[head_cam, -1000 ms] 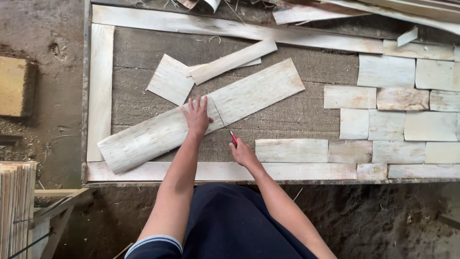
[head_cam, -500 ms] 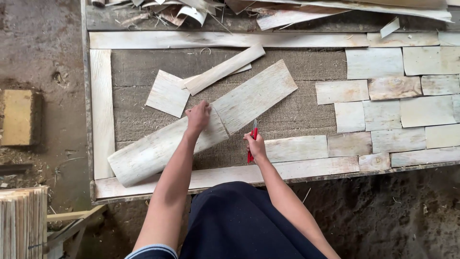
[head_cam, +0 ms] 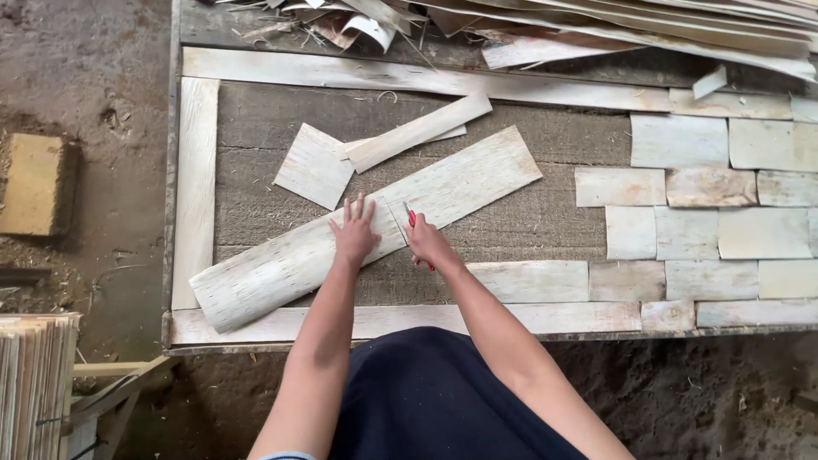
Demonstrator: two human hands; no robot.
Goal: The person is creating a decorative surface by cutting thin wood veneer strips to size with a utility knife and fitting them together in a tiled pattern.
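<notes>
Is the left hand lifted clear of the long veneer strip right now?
No. The left hand lies flat, fingers spread, on the long veneer strip, while the right hand holds a red-handled knife against it.

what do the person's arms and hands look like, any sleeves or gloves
Both arms are bare from wrist to above the elbow. The left hand and right hand wear no gloves, rings or watch. A light blue sleeve edge shows at the upper left arm.

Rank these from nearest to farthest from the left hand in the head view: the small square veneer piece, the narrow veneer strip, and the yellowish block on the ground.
1. Small square veneer piece, just above and left of the left hand.
2. Narrow veneer strip, up and to the right, partly overlapping the square piece.
3. Yellowish block, far left, on the dirt off the board.
</notes>
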